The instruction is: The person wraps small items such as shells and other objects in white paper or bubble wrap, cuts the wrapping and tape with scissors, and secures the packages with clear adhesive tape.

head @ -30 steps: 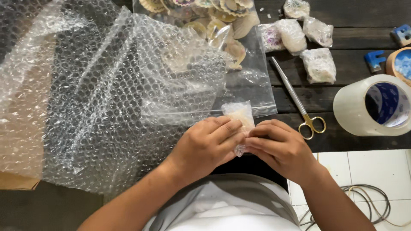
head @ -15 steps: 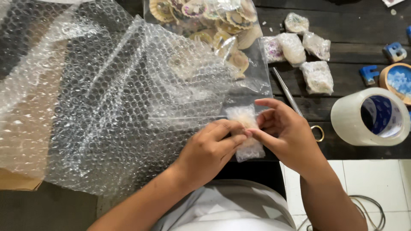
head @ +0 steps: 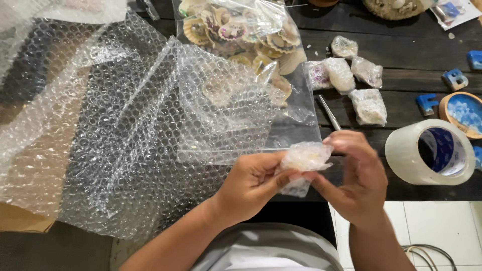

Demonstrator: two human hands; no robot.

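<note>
Both hands hold one small bundle of bubble wrap (head: 305, 158) with something pale inside, just above the table's near edge. My left hand (head: 251, 183) grips its lower left side with thumb and fingers. My right hand (head: 359, 175) pinches its right end, fingers curled over the top. A loose flap of wrap hangs below the bundle. A large crumpled sheet of bubble wrap (head: 125, 125) covers the table to the left.
A clear bag of scallop shells (head: 241, 35) lies at the top middle. Several wrapped bundles (head: 351, 75) sit to its right. Scissors (head: 329, 113) lie partly behind my right hand. A big tape roll (head: 432, 153) stands at right, near blue blocks (head: 454, 78) and a round dish (head: 464, 110).
Both hands have lifted the bundle slightly and turned it; the right hand has moved over its right end. The camera has come closer.
</note>
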